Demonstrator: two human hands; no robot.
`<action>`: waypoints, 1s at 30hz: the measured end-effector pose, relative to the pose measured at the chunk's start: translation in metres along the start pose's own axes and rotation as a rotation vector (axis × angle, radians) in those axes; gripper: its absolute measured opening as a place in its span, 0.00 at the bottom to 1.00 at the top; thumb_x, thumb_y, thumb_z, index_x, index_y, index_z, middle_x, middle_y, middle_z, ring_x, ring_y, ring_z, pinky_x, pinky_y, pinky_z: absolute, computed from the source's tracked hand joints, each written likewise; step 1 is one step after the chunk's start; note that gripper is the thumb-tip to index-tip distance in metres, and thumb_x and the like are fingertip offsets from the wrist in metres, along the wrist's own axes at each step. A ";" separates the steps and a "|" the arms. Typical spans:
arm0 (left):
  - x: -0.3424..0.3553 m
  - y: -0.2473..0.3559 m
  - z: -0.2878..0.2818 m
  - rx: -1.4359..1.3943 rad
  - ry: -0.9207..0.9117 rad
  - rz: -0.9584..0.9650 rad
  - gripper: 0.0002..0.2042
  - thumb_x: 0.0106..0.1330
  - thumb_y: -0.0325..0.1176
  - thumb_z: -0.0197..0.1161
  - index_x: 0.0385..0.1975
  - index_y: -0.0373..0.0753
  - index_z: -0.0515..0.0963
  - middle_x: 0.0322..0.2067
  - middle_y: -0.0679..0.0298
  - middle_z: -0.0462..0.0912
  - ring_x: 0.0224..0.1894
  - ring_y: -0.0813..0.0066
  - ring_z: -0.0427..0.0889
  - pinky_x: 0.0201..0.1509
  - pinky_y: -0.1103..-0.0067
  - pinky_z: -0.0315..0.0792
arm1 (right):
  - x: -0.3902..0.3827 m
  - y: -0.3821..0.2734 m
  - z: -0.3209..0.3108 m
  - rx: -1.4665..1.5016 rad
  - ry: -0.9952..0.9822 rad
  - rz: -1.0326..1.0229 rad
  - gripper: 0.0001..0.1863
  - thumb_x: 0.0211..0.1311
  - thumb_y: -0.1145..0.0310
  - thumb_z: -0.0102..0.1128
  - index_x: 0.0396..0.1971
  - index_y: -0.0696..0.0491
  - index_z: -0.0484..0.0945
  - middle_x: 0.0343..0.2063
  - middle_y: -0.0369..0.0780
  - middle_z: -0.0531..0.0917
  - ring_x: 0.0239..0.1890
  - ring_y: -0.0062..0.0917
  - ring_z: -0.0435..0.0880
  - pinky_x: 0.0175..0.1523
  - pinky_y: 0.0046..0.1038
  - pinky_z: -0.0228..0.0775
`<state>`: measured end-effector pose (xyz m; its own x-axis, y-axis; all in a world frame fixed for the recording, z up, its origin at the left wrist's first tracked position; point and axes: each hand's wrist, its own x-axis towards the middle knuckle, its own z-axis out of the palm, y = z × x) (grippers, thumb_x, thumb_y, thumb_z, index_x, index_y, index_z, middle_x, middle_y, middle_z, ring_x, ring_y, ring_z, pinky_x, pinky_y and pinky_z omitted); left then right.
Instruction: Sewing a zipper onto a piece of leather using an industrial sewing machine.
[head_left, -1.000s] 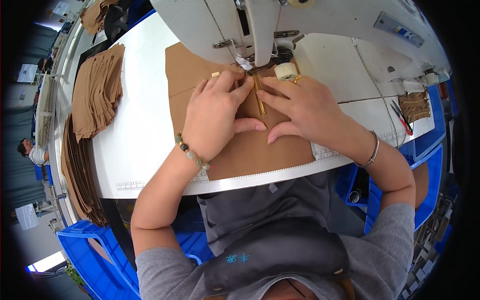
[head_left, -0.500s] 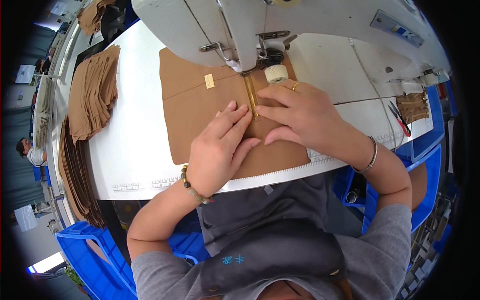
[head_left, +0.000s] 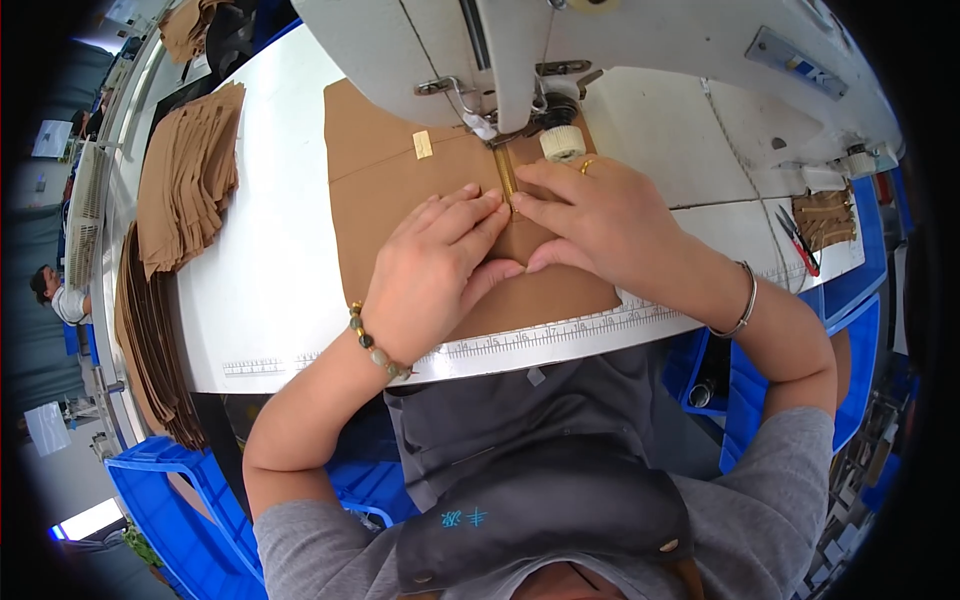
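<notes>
A brown fabric panel (head_left: 385, 215) lies under the head of a white sewing machine (head_left: 395, 60). A gold-toothed zipper (head_left: 506, 176) runs along the panel toward the needle area. On the zipper's left side my left hand (head_left: 425, 255) rests with fingers stretched over the cloth. My right hand (head_left: 605, 215) lies to its right, index and middle fingertips by the zipper edge. Both thumbs press the cloth close together below the zipper. Neither hand grips anything. A small pale tag (head_left: 422, 144) sits on the panel's upper left. The needle tip is hard to make out.
Stacked brown pieces (head_left: 190, 180) lie on the table's left, with more hanging over its edge (head_left: 155, 340). Red-handled snips (head_left: 799, 243) and brown zipper pieces (head_left: 825, 218) lie at right. A printed ruler (head_left: 550, 335) lines the front edge. Blue crates (head_left: 175, 480) stand below; another person sits far left.
The fabric panel has slid a little away from me, under the machine, baring more of the ruler. Both hands have moved forward with it, and the thumbs have come closer together.
</notes>
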<state>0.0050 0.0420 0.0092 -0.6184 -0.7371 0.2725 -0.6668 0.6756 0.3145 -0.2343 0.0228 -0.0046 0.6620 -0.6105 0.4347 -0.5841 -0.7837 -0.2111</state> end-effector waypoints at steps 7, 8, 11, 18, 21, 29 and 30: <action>0.015 -0.020 0.002 0.040 0.020 0.007 0.23 0.61 0.42 0.73 0.53 0.36 0.84 0.54 0.58 0.85 0.64 0.57 0.79 0.70 0.59 0.70 | 0.015 0.013 0.008 -0.046 0.017 0.044 0.25 0.46 0.49 0.75 0.41 0.52 0.86 0.38 0.36 0.82 0.43 0.31 0.82 0.47 0.33 0.76; 0.017 -0.023 0.002 0.041 0.028 0.006 0.23 0.61 0.42 0.73 0.53 0.36 0.84 0.54 0.58 0.85 0.64 0.57 0.79 0.70 0.59 0.70 | 0.017 0.015 0.008 -0.048 0.034 0.049 0.25 0.46 0.49 0.74 0.40 0.51 0.86 0.37 0.35 0.82 0.42 0.31 0.82 0.46 0.33 0.76; 0.020 -0.028 0.005 0.041 0.049 0.002 0.22 0.62 0.43 0.72 0.53 0.36 0.84 0.55 0.58 0.85 0.64 0.57 0.79 0.70 0.59 0.70 | 0.018 0.016 0.005 -0.040 -0.135 0.125 0.30 0.51 0.50 0.74 0.53 0.50 0.85 0.55 0.38 0.85 0.50 0.35 0.84 0.53 0.35 0.78; 0.013 -0.023 0.007 0.033 0.073 -0.020 0.23 0.61 0.44 0.73 0.52 0.38 0.85 0.54 0.60 0.85 0.65 0.59 0.79 0.69 0.60 0.71 | 0.013 0.011 0.000 -0.088 -0.008 0.000 0.23 0.46 0.52 0.76 0.40 0.50 0.86 0.39 0.35 0.84 0.49 0.29 0.83 0.51 0.31 0.77; 0.013 -0.022 0.009 0.033 0.073 -0.014 0.24 0.59 0.46 0.73 0.53 0.38 0.85 0.54 0.61 0.85 0.65 0.59 0.79 0.69 0.60 0.71 | 0.013 0.009 0.002 -0.100 0.009 0.002 0.23 0.46 0.52 0.76 0.40 0.51 0.86 0.44 0.36 0.85 0.53 0.30 0.83 0.57 0.31 0.76; 0.019 -0.028 0.009 0.070 0.093 -0.024 0.25 0.59 0.47 0.73 0.54 0.39 0.85 0.54 0.61 0.85 0.65 0.60 0.79 0.68 0.61 0.70 | 0.015 0.017 0.003 -0.035 -0.053 0.070 0.30 0.52 0.52 0.74 0.55 0.50 0.85 0.56 0.36 0.86 0.46 0.35 0.84 0.52 0.34 0.78; 0.019 -0.029 0.009 0.078 0.087 -0.023 0.26 0.59 0.48 0.72 0.54 0.39 0.85 0.55 0.61 0.85 0.65 0.60 0.79 0.69 0.61 0.70 | 0.015 0.018 0.003 -0.026 -0.037 0.064 0.30 0.52 0.52 0.74 0.55 0.50 0.85 0.56 0.36 0.86 0.46 0.35 0.84 0.52 0.34 0.78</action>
<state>0.0085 0.0089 -0.0030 -0.5662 -0.7487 0.3447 -0.7129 0.6548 0.2510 -0.2332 -0.0004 -0.0048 0.6396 -0.6637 0.3878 -0.6378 -0.7398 -0.2143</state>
